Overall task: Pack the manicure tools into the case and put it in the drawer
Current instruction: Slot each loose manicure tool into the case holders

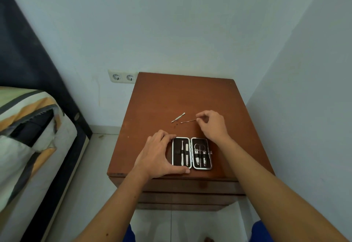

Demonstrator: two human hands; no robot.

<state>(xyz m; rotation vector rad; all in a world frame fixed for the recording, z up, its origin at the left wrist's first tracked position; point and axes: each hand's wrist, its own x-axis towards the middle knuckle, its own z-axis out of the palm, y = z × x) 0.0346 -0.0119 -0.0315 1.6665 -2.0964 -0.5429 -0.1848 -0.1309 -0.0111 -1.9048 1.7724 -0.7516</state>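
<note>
While the case lies open, the scene reads:
Case (192, 153): spread flat at the near edge of the brown surface (190, 97), both halves facing up.
Case contents: two slim tools strapped in the left half, scissors (199, 151) and other tools in the right half.
Left hand (159, 154): fingers and thumb curled round the left half of the case, holding it.
Right hand (212, 124): fingertips pinching the right end of a thin metal pick (188, 121), beyond the case.
Flat metal tool (178, 117): lying loose just left of the pick, apart from both hands.
Bed (28, 127): at the left.
Wall sockets (122, 77): behind the surface's far left corner.
</note>
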